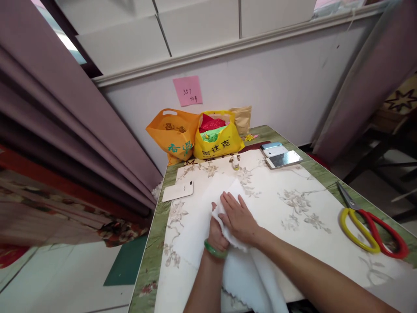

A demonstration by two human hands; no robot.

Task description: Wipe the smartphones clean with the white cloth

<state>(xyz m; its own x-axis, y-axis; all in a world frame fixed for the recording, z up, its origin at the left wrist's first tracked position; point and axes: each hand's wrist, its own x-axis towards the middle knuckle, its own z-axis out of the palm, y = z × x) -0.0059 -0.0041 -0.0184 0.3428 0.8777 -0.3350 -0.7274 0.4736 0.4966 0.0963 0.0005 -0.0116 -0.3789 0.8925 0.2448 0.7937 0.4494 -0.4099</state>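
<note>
White cloth sits mid-desk, right under both hands. The far part is spread flat, with one corner running up toward 12 o'clock. The near part is bunched and hangs over the desk edge at 6 o'clock.

Right hand: palm down on a raised fold of the cloth, grip flat with fingers extended, pinching nothing.

Left hand: green bangle at the wrist. It's tucked under that fold and under the right hand, and the fingers are covered, so I can't tell the grip.

Progress, my read: about halfway. The far half looks smoothed and laid out. The near half is rumpled and not yet on the desk.

Around the hands:
- scissors at 3 o'clock, well apart, untouched
- white phone at 10 o'clock
- stacked phones at 1 o'clock
- small bottle at 12 o'clock
- orange bag and yellow bag behind the bottle, against the wall

Hard to make out:
- The cloth is white on a pale floral desk cover, so its edges blur. I can't tell whether it's one layer or two.
- The bottom of the cloth is cut off by the frame.
- The writing on the pink note is partly illegible.
</note>
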